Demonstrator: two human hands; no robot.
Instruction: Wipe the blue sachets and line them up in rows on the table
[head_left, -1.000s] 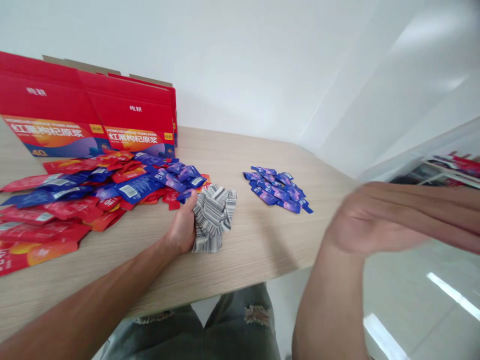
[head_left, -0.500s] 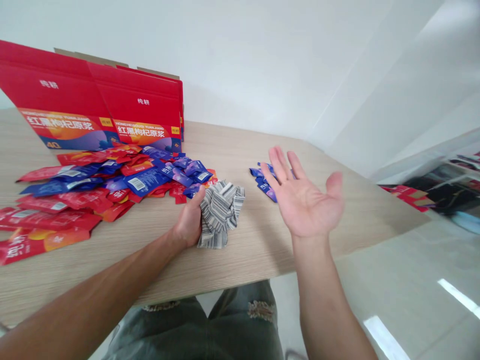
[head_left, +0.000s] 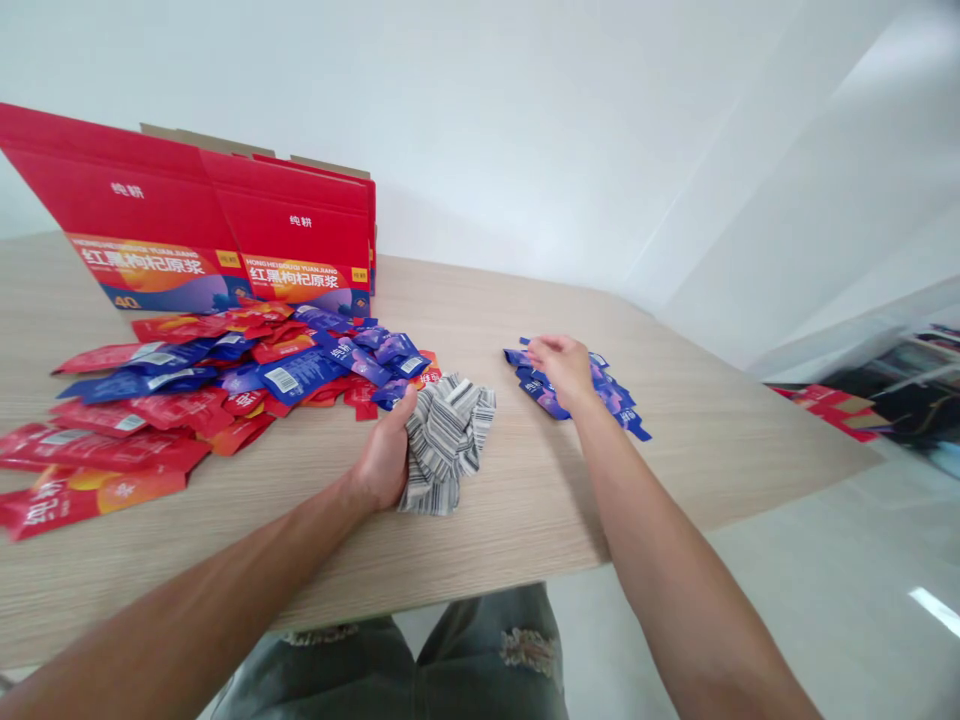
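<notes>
My left hand (head_left: 384,458) is closed on a crumpled grey-and-white striped cloth (head_left: 448,440) resting on the table, thumb on top. Over a small group of blue sachets (head_left: 616,398) to the right is my right hand (head_left: 564,368), palm down with fingers curled together. Whether anything is between those fingertips is hidden. Just left of the cloth spreads a heap of blue sachets (head_left: 300,376) and red sachets (head_left: 146,408), overlapping one another.
Red printed cartons (head_left: 300,245) stand upright behind the heap, near the white wall (head_left: 487,130). The wooden table (head_left: 480,545) ends in front of my knees and at the right. Beyond its right edge, a red box (head_left: 832,410) lies lower down, by dark shelving.
My right hand has turned from palm up with spread fingers to palm down with curled fingers, moving onto the blue sachets. My left hand still holds the cloth. The view has shifted slightly.
</notes>
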